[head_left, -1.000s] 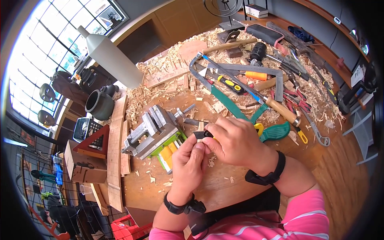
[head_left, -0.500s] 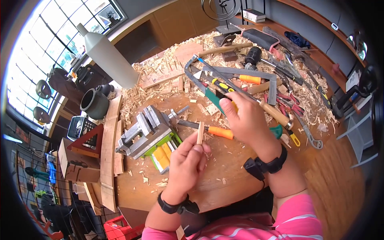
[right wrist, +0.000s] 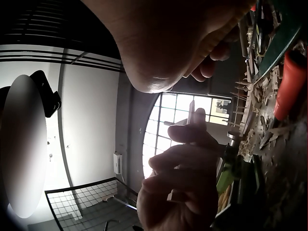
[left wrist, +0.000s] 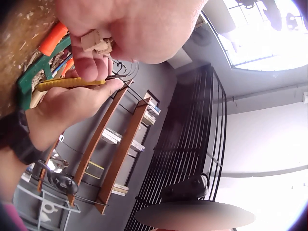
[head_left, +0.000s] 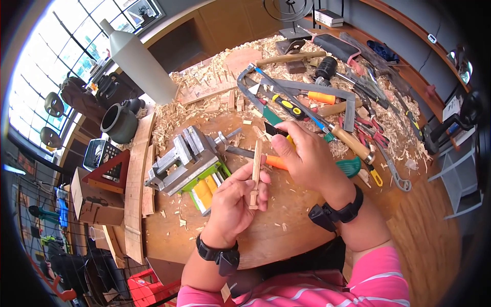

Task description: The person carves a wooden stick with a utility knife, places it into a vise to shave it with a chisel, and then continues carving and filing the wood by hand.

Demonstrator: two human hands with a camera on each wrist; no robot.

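Note:
In the head view my left hand (head_left: 235, 202) pinches a short carved wooden stick (head_left: 257, 169) between thumb and fingers. The stick stands nearly upright, narrow at its top, with a notch near its blockish lower end. Just to the right, my right hand (head_left: 311, 156) grips a utility knife with a black blade (head_left: 273, 131), which points left, apart from the stick. Its yellow handle (left wrist: 72, 83) shows along the right fingers in the left wrist view. Under the hands lies an orange-handled chisel (head_left: 276, 161), partly hidden.
A metal vise (head_left: 186, 161) with a green base stands left of the hands. Beyond lie a hacksaw (head_left: 286, 94), a steel square (head_left: 350, 110), a green-handled saw (head_left: 349, 167) and wood shavings (head_left: 215, 71). Long boards (head_left: 139, 189) line the table's left edge.
The knife was at the stick with both hands together; my right hand has since drawn it away to the right. My left hand has shifted its hold, and more of the stick shows.

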